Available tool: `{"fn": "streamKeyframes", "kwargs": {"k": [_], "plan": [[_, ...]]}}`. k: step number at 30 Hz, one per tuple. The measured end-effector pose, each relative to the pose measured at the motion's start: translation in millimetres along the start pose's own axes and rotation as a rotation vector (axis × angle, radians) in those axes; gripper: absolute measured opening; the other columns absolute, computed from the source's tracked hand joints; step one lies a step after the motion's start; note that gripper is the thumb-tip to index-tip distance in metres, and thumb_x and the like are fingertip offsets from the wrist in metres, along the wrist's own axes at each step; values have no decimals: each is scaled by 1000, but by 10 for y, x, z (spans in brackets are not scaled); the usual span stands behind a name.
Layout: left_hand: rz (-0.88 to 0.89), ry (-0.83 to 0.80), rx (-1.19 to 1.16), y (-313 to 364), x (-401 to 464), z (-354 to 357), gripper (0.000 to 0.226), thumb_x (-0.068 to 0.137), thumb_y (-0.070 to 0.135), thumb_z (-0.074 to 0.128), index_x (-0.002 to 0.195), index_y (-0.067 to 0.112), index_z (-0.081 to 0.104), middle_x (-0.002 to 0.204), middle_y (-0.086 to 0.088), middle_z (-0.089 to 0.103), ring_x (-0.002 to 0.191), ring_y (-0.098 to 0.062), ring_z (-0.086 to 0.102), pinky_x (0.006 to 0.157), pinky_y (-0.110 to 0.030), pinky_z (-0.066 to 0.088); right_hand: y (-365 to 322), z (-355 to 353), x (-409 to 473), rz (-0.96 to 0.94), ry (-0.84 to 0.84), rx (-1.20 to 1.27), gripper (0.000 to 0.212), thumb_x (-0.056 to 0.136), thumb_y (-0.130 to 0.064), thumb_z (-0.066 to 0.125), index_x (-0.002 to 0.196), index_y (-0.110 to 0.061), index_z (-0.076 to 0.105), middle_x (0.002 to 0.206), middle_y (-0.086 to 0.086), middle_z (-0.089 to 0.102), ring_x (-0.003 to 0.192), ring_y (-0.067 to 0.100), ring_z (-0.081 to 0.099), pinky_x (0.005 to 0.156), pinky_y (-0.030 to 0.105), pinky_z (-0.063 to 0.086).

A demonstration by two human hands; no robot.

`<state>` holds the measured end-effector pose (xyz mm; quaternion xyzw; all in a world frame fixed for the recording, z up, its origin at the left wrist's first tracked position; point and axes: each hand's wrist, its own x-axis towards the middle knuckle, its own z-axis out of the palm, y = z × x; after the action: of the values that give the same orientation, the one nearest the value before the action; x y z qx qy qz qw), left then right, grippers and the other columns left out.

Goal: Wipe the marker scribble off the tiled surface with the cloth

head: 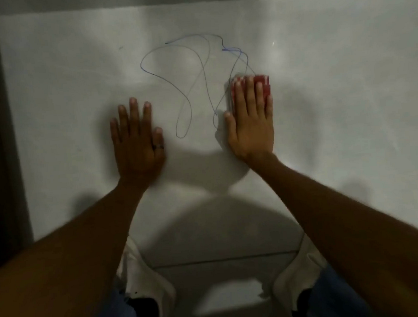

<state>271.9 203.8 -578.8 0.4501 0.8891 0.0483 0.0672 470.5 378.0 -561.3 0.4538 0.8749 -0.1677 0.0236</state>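
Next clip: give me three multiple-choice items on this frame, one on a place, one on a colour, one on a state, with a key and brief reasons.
1. Where is the cloth?
A. Under the right hand
B. Under the left hand
C. Beside the shoes

2. What colour is the marker scribble?
A. Green
B. Blue
C. Orange

3. What is the state of the scribble?
A. Fully wiped away
B. Covered by both hands
C. Largely still on the tiled surface

Key: 1 A, the red-and-white cloth shows beneath the right hand's fingers. 2 B, the lines read blue. 3 C, loops remain between the hands.
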Motion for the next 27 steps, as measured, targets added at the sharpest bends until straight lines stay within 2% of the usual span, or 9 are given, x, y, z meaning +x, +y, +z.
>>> {"fn": "streamKeyframes", "kwargs": {"k": [2,5,7,11,15,19,24,27], "plan": [[26,48,3,-69,-7,66,62,115,44,27,173,24,22,181,-12,21,168,-38,16,136,-54,10,24,-28,429,2,60,-23,69,111,-48,23,171,-13,16,180,17,13,168,38,11,138,55,11],[31,86,4,-52,-10,71,62,114,44,29,173,24,24,181,-11,22,168,-37,18,135,-54,12,94,-204,1071,10,41,-34,71,111,-52,15,171,-15,7,182,15,4,169,35,3,139,52,4],[36,101,-15,-54,-12,69,62,114,43,30,172,23,26,181,-11,23,168,-37,18,136,-55,13,73,-286,1170,18,24,-50,71,112,-53,15,171,-15,4,182,14,0,169,34,-2,139,52,1],[36,95,-54,-61,-17,51,63,112,42,32,172,24,27,181,-10,22,168,-36,17,136,-55,12,37,-144,343,-24,54,-52,70,113,-50,22,172,-14,10,181,15,5,169,37,0,138,56,9],[15,99,-77,-65,-8,67,65,109,43,35,171,24,29,181,-10,23,168,-36,20,135,-56,13,62,120,-502,-39,7,-83,73,111,-53,22,172,-16,9,182,11,3,170,33,0,138,56,11],[24,110,-90,-56,11,62,66,109,42,36,171,23,30,180,-11,24,167,-37,20,136,-55,12,56,37,132,-100,56,-119,73,110,-53,26,172,-15,13,181,13,10,169,35,4,137,55,13],[42,135,-74,-55,14,70,65,111,46,31,171,23,30,180,-11,25,167,-38,21,135,-55,13,10,-191,1161,-55,42,-84,75,111,-57,18,172,-16,5,182,12,2,169,33,-2,139,54,5],[22,133,-75,-67,19,82,65,110,46,33,171,23,30,180,-10,25,167,-38,21,135,-56,14,-115,-190,1018,-5,45,-64,75,110,-55,20,172,-13,9,182,13,6,170,33,1,138,54,7]]}}
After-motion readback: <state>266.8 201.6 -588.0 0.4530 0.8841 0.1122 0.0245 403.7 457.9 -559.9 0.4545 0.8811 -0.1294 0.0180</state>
